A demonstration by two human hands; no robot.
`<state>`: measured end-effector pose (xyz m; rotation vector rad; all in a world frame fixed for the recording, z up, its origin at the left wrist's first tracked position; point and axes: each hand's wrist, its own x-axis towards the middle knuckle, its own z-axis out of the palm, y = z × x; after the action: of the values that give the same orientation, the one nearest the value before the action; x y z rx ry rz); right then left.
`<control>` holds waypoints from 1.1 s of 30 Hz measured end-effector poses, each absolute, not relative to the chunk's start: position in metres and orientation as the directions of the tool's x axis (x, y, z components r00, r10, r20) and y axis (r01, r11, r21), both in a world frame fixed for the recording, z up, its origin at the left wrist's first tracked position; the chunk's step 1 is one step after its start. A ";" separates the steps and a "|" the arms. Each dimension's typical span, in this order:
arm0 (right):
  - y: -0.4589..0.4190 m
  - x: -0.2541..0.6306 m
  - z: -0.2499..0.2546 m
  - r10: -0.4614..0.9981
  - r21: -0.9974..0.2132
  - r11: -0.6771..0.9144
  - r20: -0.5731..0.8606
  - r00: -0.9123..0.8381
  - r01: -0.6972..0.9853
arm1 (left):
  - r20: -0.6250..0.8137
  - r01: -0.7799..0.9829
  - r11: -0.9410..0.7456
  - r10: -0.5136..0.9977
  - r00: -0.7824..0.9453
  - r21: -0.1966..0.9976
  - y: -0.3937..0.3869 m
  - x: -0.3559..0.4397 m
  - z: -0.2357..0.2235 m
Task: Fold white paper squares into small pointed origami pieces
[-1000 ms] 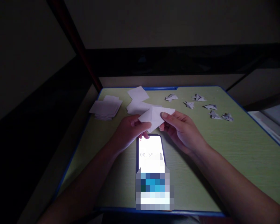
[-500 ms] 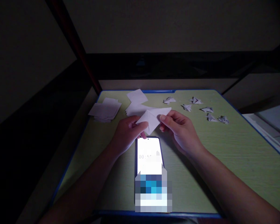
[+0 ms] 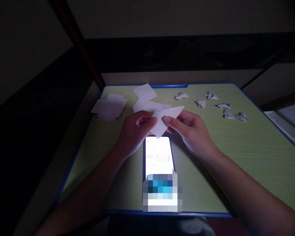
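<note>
A white folded paper point(image 3: 159, 126) is held up between both hands, its lower corner pointing down above the top of a lit phone point(image 3: 158, 150). My left hand point(image 3: 137, 131) is closed on its left side, thumb on the front face. On the right side, my right hand point(image 3: 189, 131) pinches it with the thumb across the front; the other fingers are mostly hidden behind. A narrow tip of the paper sticks out to the upper right. Beyond it lie loose white sheets point(image 3: 147, 105), partly covered by the hands and the folded paper.
Square paper sheets point(image 3: 109, 107) are stacked at the table's left. Several small folded paper figures point(image 3: 200, 104) lie at the back right. The green table point(image 3: 245, 157) has a blue edge. White flat items point(image 3: 287, 123) stand beyond its right side.
The left thumb has shifted inward and up across the paper, and the hands have come closer together. The whole view has tilted down slightly, so the table appears higher.
</note>
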<state>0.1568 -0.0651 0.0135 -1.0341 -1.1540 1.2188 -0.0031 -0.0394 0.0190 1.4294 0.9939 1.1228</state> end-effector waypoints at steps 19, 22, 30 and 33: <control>-0.067 0.156 0.013 0.996 -0.977 0.093 0.094 0.006 -0.194 | 0.204 0.047 -0.226 0.938 0.281 0.973 -0.045 0.002 0.019; -0.067 0.157 0.012 0.997 -0.978 0.074 0.075 0.001 -0.194 | 0.196 0.044 -0.217 0.939 0.281 0.975 -0.045 0.002 0.020; -0.068 0.156 0.015 1.000 -0.975 0.011 0.015 -0.020 -0.224 | 0.178 0.051 -0.203 0.934 0.309 0.978 -0.044 0.000 0.021; -0.068 0.155 0.018 0.999 -0.967 -0.023 -0.013 -0.040 -0.253 | 0.113 0.026 -0.128 0.942 0.315 0.991 -0.043 0.000 0.019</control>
<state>0.1547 -0.0677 0.0175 -1.0121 -1.0362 1.3609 -0.0004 -0.0432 0.0192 1.4657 0.9417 1.0324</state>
